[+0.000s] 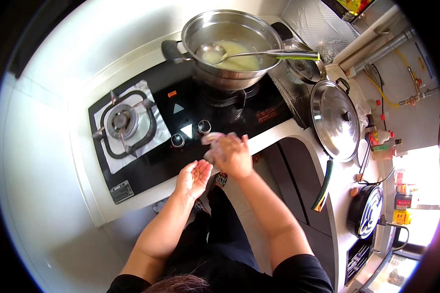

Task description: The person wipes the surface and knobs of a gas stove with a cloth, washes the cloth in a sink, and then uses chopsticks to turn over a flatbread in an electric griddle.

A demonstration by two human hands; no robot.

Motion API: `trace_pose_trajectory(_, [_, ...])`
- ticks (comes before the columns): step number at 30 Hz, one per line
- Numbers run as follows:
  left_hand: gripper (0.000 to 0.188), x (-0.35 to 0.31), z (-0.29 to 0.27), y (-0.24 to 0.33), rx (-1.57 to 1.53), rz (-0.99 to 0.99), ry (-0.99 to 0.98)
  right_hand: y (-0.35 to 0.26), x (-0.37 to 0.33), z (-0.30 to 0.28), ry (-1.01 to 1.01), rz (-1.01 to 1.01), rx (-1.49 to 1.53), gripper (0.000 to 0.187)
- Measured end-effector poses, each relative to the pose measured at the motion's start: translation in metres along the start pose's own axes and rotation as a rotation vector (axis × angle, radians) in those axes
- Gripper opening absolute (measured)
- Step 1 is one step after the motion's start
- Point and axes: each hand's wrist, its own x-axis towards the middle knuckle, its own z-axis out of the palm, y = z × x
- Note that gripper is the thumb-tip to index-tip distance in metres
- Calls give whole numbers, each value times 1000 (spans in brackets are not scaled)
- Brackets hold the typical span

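My right hand (235,158) is closed on a crumpled pinkish-grey cloth (211,139), blurred, at the front edge of the black gas cooktop (146,171). Close beside it on the left, my left hand (194,179) is palm up with its fingers slightly curled and nothing clearly visible in it. Two control knobs (204,127) sit just beyond my hands. On the far right burner stands a steel pot (230,78) of pale yellowish liquid. A ladle (259,53) rests in it, its green-tipped handle lying across the rim.
The left burner (122,122) has a black pan support over a foil sheet. A lidded frying pan (335,122) stands on the right counter, its handle (323,185) jutting over the edge. Behind it is another lid (303,66). Bottles (381,136) and a black round appliance (366,210) line the right side.
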Motion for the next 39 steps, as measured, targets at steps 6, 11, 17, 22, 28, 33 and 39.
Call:
trace_pose_trajectory(6, [17,17,49,-18,171,-42,38,163,55,-24,295,481,-258,34])
trace_pose_trajectory(11, [17,24,63,-23,175,-77,58,137,62,-9,65,450,-263,32])
trace_pose_trajectory(17, [17,37,64,-24,131,-137,63,42,14,-7,135,286,-134,43])
trace_pose_trajectory(22, [17,42,99,-35,257,-183,81,158,89,-17,146,421,-237,30])
trace_pose_trajectory(28, [17,59,120,-56,269,-191,69,225,162,-17,4,342,-240,28])
trace_pose_trajectory(33, [16,61,116,-52,293,-219,59,209,121,-12,186,296,-170,25])
trace_pose_trajectory(39, [17,43,100,-42,284,-216,71,114,33,-15,171,142,-125,39])
